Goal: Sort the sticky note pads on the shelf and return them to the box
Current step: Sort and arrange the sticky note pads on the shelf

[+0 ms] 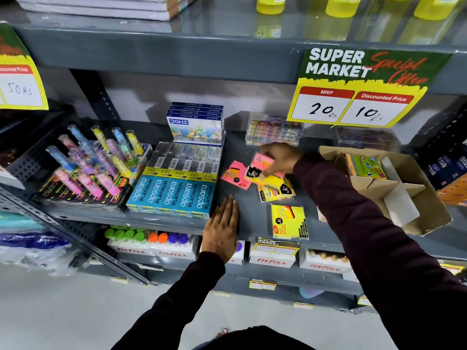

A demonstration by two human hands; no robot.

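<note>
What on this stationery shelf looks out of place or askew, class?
Sticky note pads lie loose at odd angles on the shelf: a pink pad, a yellow pad. They belong in the cardboard box, whose divider sits crooked. The right hand holds more pads.

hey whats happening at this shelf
A person is sorting sticky note pads on a shop shelf. The right hand holds a pink pad above other loose pads, with a yellow pad lying nearer the edge. The left hand rests flat on the shelf. The cardboard box to the right already holds some pads.
</note>
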